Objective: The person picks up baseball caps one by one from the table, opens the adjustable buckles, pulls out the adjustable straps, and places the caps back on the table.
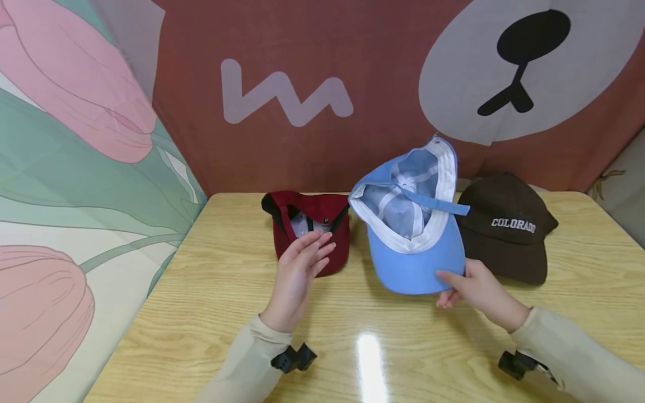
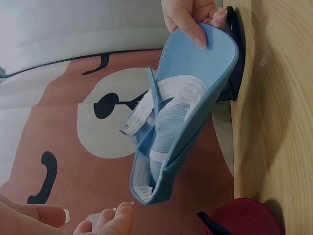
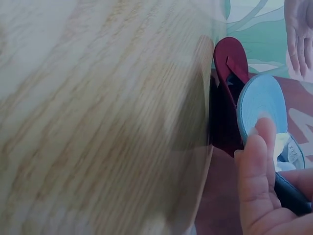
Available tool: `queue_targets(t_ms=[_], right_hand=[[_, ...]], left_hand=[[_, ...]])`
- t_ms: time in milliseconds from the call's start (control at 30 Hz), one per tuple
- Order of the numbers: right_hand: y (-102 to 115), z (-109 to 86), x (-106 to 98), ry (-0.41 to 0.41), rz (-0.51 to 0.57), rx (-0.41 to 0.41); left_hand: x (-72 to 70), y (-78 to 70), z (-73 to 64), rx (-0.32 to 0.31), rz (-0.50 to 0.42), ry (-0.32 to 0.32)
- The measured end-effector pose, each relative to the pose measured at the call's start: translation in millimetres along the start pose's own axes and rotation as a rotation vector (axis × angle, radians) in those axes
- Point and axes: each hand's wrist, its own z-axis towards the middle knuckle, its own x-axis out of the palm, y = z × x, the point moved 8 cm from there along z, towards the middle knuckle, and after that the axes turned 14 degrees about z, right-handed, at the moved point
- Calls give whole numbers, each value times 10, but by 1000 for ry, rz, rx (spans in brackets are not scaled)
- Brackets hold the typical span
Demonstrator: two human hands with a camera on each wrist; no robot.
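Observation:
A light blue baseball cap (image 1: pixel 405 271) is held up off the table, its inside with a white sweatband facing me and its back strap (image 1: pixel 453 208) hanging loose at one end. My right hand (image 1: pixel 478 288) pinches the edge of its brim, thumb on the near side. The left hand (image 1: pixel 297 274) is raised with fingers extended and holds nothing; in the left wrist view its fingertips (image 2: pixel 122 215) are apart from the blue cap (image 2: pixel 200 63). Behind that hand sits a dark red cap (image 1: pixel 340 252), its opening toward me. To the right rests a dark brown cap (image 1: pixel 504 196) with COLORADO lettering.
All this is over a light wood-grain table (image 1: pixel 191 313) with a glare spot near the front. A cloth backdrop (image 1: pixel 282 157) with a bear's muzzle hangs at the back edge, and a floral cloth (image 1: pixel 116 196) covers the left side. Black wrist cameras (image 1: pixel 294 358) sit on both sleeves.

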Motion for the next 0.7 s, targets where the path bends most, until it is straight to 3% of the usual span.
queue_targets(t_ms=[700], right_hand=[[-234,182,-48,-33,109,138]], left_hand=[[29,66,2,-6,-12,0]])
